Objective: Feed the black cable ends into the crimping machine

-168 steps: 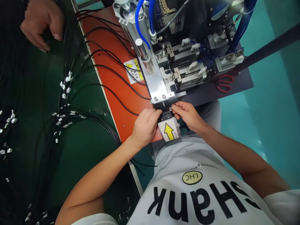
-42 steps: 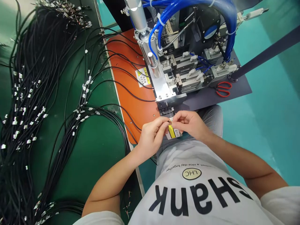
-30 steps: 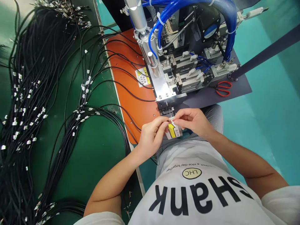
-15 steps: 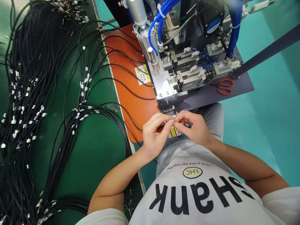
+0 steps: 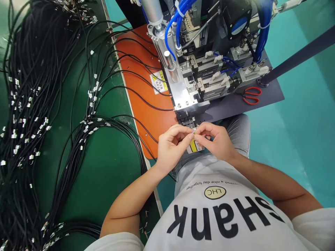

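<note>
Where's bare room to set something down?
Free: green table between cable loop and lower coil; grey plate left of the scissors. Crowded: table's left under cable pile, and around left hand and right hand by machine.

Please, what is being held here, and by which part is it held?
The left hand and right hand seem to pinch a thin, pale wire at their fingertips. Only a short piece shows, so the exact part cannot be told.

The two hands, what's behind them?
An orange plate shows behind the left hand, and part of a label between that and the right hand; the label's remainder is covered.
</note>
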Available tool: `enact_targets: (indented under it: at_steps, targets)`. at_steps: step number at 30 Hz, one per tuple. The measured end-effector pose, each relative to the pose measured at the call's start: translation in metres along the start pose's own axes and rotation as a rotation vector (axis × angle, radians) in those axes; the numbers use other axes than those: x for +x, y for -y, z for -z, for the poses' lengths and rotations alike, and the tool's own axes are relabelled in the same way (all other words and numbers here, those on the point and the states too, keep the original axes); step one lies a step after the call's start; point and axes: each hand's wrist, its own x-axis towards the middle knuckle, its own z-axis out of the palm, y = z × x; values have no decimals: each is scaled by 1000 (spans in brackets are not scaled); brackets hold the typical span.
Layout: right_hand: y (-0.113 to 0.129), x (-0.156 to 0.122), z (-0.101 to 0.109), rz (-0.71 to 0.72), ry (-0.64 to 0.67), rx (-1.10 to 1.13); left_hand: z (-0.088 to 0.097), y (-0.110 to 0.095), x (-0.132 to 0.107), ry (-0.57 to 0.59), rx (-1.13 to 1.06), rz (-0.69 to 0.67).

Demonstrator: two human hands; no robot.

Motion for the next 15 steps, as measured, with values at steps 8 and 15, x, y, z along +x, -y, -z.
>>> enact_targets:
  at_steps: [8, 15]
  targets:
    - [-2, 1, -1, 13, 9, -1, 3, 6, 2, 36, -185, 100]
    - [-3, 0, 0, -16, 5, -7, 1, 8, 1, 4, -153, 159]
